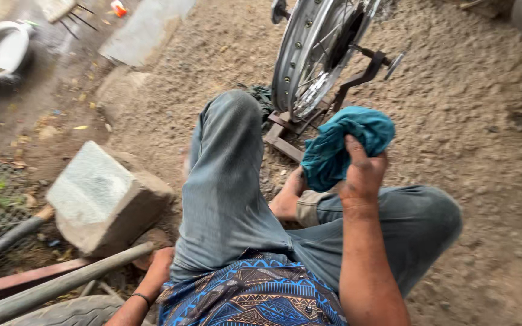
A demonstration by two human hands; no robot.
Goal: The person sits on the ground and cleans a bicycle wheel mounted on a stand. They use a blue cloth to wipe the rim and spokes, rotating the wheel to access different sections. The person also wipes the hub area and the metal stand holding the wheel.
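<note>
**A Hand Full of Blue Cloth, a Wheel Waiting**

The right hand (362, 172) is squeezed tight around a bunched-up blue-green cloth (342, 145). The fingers wrap the back of it and the thumb sticks up along its side. The hand holds the cloth up in the air, above the person's right knee.

Just past the cloth stands a shiny metal wheel rim (312, 54) with thin spokes. It sits upright in a dark metal stand (357, 75) on the dirt ground (472, 121). The cloth is near the rim but not touching it.

The left hand (161, 259) is down low by the person's hip, close to a long grey pole (61, 284). I cannot tell if it is open or closed.

A big grey stone block (101, 196) sits off to the left.

It looks to me like wiping time. The cloth is ready, but the rubbing has not started. I think the hand needs to reach forward and press the cloth flat on the rim.
</note>
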